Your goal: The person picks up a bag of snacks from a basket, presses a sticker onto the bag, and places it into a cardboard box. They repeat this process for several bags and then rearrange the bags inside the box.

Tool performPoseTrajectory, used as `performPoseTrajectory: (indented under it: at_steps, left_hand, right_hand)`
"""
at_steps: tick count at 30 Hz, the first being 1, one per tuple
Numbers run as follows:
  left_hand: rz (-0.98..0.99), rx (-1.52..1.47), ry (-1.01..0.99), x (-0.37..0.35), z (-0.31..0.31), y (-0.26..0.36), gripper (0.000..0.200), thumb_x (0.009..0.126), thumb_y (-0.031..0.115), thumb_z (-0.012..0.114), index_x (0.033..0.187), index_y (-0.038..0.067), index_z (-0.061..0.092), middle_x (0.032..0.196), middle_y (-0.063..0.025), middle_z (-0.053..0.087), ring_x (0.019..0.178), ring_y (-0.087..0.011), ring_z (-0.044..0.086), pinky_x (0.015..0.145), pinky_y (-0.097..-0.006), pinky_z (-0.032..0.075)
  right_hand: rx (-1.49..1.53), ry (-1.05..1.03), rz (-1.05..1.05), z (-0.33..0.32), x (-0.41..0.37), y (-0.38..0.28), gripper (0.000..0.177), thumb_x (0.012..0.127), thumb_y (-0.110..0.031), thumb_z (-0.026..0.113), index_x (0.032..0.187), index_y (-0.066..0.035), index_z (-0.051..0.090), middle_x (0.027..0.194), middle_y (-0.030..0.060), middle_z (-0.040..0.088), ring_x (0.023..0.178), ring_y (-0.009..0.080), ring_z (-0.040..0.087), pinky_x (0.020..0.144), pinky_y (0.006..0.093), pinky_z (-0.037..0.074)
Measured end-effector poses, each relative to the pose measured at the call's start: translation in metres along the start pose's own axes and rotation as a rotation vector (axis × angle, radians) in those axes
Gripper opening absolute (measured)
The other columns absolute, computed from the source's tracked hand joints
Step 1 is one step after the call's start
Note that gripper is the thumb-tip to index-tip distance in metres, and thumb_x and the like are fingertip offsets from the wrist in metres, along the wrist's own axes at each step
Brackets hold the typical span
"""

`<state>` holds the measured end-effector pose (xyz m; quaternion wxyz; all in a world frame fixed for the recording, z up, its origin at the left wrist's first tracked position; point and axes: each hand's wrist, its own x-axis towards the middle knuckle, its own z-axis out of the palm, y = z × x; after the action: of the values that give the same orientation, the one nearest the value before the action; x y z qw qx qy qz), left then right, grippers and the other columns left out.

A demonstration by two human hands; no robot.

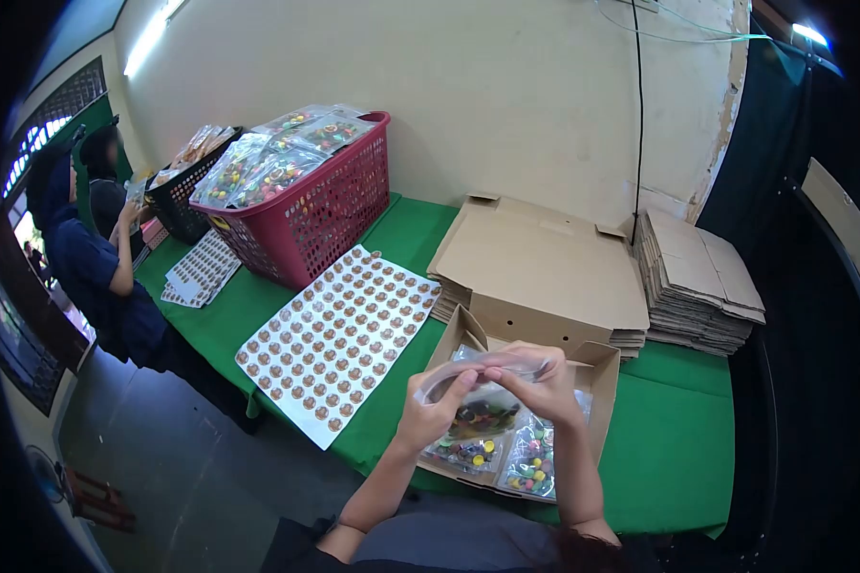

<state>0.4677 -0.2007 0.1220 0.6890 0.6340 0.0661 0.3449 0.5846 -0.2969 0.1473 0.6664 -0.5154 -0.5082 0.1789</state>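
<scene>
A clear plastic bag (485, 418) with dark and coloured small pieces in its lower part hangs between my hands. My left hand (432, 406) pinches its top edge from the left, thumb on the rim. From the right, my right hand (547, 387) grips the same edge, its thumb close to the other one. Below the bag lies an open cardboard box (597, 382). Inside it are filled clear bags, one of colourful pieces (530, 460) at the right and another (473, 454) at the left, partly covered by the held bag.
Left of the box lies a sheet of round stickers (339, 334). A maroon basket (306, 229) heaped with filled bags stands behind it. Flattened cardboard boxes (545, 263) are stacked at the back, with another stack (698, 277) to the right. Two people (96, 239) stand at far left.
</scene>
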Motion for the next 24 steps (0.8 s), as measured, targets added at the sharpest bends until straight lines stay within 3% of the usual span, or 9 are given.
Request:
performPoseTrajectory:
  at_steps: [3,6,9,12,16,19,21,22,24]
  left_hand:
    - [0.076,0.308,0.083,0.005,-0.007,-0.002,0.017,0.078,0.012,0.056,0.084,-0.003,0.060,0.076,-0.0069,0.061,0.069,-0.0114,0.057,0.063,-0.0215,0.044]
    - [0.120,0.277,0.229,0.009,-0.011,-0.010,0.013,0.068,0.006,0.066,0.063,0.000,0.056,0.061,-0.0023,0.057,0.057,-0.0056,0.051,0.054,-0.0187,0.041]
    - [0.114,0.163,0.288,0.012,-0.016,-0.013,0.034,0.060,0.000,0.072,0.046,0.006,0.041,0.051,0.0004,0.050,0.050,-0.0011,0.042,0.048,-0.0161,0.037]
    - [0.108,0.065,0.249,0.012,-0.027,-0.010,0.032,0.057,-0.008,0.069,0.048,0.007,0.043,0.058,-0.0039,0.056,0.055,-0.0061,0.052,0.053,-0.0197,0.044]
    - [0.179,0.010,0.086,0.004,-0.027,-0.004,0.032,0.057,-0.001,0.073,0.044,0.005,0.044,0.052,-0.0028,0.053,0.052,-0.0036,0.048,0.048,-0.0169,0.040]
    - [0.069,0.116,0.013,-0.002,-0.023,-0.001,0.013,0.063,0.003,0.070,0.065,-0.001,0.057,0.072,-0.0101,0.059,0.067,-0.0099,0.054,0.061,-0.0215,0.043]
    - [0.100,0.110,0.224,-0.009,-0.014,-0.007,0.040,0.068,0.011,0.067,0.102,-0.002,0.052,0.101,-0.0164,0.053,0.092,-0.0180,0.051,0.079,-0.0299,0.040]
    - [-0.027,0.176,0.120,-0.020,-0.019,-0.008,0.070,0.065,0.009,0.068,0.122,-0.001,0.029,0.119,-0.0149,0.039,0.111,-0.0209,0.036,0.090,-0.0325,0.033]
    - [-0.045,0.277,-0.066,-0.045,-0.016,-0.025,0.076,0.063,0.012,0.070,0.124,0.000,0.026,0.120,-0.0144,0.036,0.111,-0.0222,0.036,0.089,-0.0331,0.033]
  right_hand:
    - [-0.184,0.183,-0.008,0.014,-0.006,0.007,0.009,0.068,-0.004,0.064,0.076,0.000,0.062,0.069,0.0060,0.060,0.064,0.0094,0.055,0.058,0.0212,0.042]
    - [-0.236,0.266,0.059,0.010,-0.011,0.014,0.007,0.067,-0.004,0.065,0.072,0.000,0.063,0.066,0.0071,0.060,0.061,0.0094,0.055,0.056,0.0213,0.042]
    - [-0.176,0.250,0.200,0.003,-0.013,0.004,0.008,0.066,-0.003,0.065,0.072,0.000,0.063,0.069,0.0087,0.061,0.063,0.0113,0.056,0.058,0.0221,0.043]
    - [-0.431,-0.093,-0.223,-0.015,-0.017,-0.001,0.007,0.069,-0.002,0.062,0.077,-0.002,0.062,0.078,0.0079,0.062,0.075,0.0194,0.059,0.069,0.0303,0.044]
    - [-0.480,0.041,-0.239,-0.014,-0.032,-0.008,0.010,0.072,-0.005,0.059,0.081,-0.003,0.059,0.083,0.0083,0.062,0.079,0.0213,0.060,0.072,0.0366,0.044]
    - [-0.623,0.170,-0.070,-0.010,-0.040,-0.013,0.006,0.075,-0.006,0.056,0.079,-0.001,0.055,0.082,0.0078,0.062,0.076,0.0232,0.060,0.067,0.0361,0.046]
    - [-0.670,0.181,0.056,-0.011,-0.044,-0.021,0.011,0.079,-0.009,0.052,0.079,0.001,0.048,0.079,0.0115,0.061,0.073,0.0229,0.061,0.060,0.0315,0.048]
    - [-0.546,0.286,0.205,-0.012,-0.046,-0.018,0.014,0.081,-0.011,0.050,0.082,0.002,0.046,0.079,0.0133,0.060,0.071,0.0220,0.061,0.058,0.0296,0.048]
    - [-0.418,0.393,0.349,-0.011,-0.052,-0.009,0.017,0.083,-0.014,0.048,0.084,0.002,0.043,0.080,0.0150,0.059,0.070,0.0210,0.061,0.057,0.0277,0.049]
